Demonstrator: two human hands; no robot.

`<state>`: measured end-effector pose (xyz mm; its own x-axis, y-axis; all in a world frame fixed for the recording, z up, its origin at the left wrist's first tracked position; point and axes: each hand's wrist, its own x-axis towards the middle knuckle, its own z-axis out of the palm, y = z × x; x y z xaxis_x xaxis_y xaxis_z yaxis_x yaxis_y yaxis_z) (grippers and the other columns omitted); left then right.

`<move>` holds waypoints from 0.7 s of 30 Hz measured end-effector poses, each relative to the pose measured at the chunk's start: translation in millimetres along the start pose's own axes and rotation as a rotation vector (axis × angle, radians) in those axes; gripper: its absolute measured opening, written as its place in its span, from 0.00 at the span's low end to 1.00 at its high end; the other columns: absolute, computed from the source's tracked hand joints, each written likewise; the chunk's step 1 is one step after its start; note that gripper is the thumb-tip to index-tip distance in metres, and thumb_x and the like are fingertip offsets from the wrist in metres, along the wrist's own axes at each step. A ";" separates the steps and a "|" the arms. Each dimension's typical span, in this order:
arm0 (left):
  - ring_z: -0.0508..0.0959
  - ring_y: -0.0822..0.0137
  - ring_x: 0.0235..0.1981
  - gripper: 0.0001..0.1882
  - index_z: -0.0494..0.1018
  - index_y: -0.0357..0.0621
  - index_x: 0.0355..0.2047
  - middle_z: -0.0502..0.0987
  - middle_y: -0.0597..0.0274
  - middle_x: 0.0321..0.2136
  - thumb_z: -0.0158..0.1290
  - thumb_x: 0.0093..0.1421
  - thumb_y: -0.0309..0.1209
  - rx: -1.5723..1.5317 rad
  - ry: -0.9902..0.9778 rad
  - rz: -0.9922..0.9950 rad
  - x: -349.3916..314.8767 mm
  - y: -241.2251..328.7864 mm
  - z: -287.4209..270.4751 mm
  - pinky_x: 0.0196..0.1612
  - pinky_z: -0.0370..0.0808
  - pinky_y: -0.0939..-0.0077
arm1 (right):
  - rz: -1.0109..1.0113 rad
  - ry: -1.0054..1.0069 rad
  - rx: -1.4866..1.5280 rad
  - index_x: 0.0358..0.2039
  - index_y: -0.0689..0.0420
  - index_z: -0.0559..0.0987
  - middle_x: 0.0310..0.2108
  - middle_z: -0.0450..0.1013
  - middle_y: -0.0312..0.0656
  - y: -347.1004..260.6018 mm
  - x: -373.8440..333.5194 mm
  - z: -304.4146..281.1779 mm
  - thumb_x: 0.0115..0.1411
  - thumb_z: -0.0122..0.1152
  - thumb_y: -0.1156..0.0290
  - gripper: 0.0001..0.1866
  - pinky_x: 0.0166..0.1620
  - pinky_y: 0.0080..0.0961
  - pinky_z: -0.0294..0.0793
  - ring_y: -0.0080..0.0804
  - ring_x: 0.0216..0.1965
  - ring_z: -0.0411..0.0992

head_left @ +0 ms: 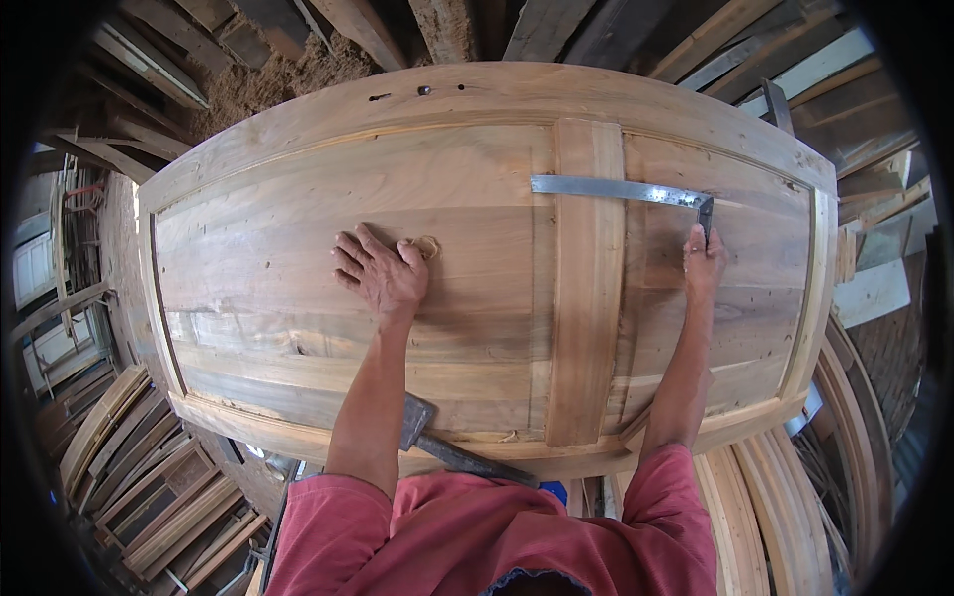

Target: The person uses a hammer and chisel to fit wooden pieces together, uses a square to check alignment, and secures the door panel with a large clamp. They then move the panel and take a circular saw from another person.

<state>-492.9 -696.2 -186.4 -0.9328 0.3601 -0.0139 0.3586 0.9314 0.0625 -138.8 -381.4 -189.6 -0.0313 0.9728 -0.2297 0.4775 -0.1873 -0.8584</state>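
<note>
A large wooden panelled door lies flat in front of me, with a wide crosspiece right of its middle. My left hand is over the left panel, fingers spread and holding nothing. By its thumb sits a pale curl of wood shaving. My right hand is closed round the dark stock of a try square. The square's long metal blade points left across the crosspiece, over the upper part of the door. Part of the stock is hidden in my fingers.
A dark-headed hammer lies at the door's near edge, close to my body. Several small holes pierce the far rail. Planks and sawdust lie beyond the door. Stacked curved boards stand at left, more timber at right.
</note>
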 end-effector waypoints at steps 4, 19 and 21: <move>0.41 0.34 0.72 0.43 0.47 0.37 0.71 0.44 0.31 0.71 0.44 0.61 0.48 0.008 -0.023 -0.030 -1.7 -0.3 1.6 0.70 0.38 0.35 | -0.061 0.011 -0.052 0.27 0.57 0.73 0.18 0.67 0.32 16.9 11.7 -5.9 0.69 0.57 0.59 0.16 0.21 0.23 0.61 0.18 0.18 0.63; 0.38 0.26 0.71 0.46 0.48 0.27 0.69 0.42 0.25 0.70 0.44 0.61 0.50 -0.232 -0.080 0.148 4.0 -35.9 -28.4 0.69 0.32 0.29 | 0.256 -0.310 1.031 0.44 0.53 0.75 0.23 0.66 0.28 -47.5 -182.3 57.0 0.70 0.57 0.62 0.09 0.25 0.18 0.64 0.17 0.21 0.63; 0.39 0.30 0.72 0.47 0.49 0.29 0.70 0.42 0.28 0.71 0.46 0.61 0.52 -0.256 -0.149 0.366 9.6 -51.6 -33.9 0.70 0.33 0.34 | 0.217 -0.348 0.978 0.43 0.52 0.75 0.23 0.66 0.28 -66.4 -221.5 86.7 0.70 0.57 0.62 0.08 0.25 0.18 0.64 0.17 0.21 0.63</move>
<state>-521.5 -742.5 -156.0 -0.7245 0.6838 -0.0865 0.6256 0.7051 0.3338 -239.6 -596.2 -121.5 -0.3534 0.8416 -0.4084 -0.4067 -0.5314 -0.7431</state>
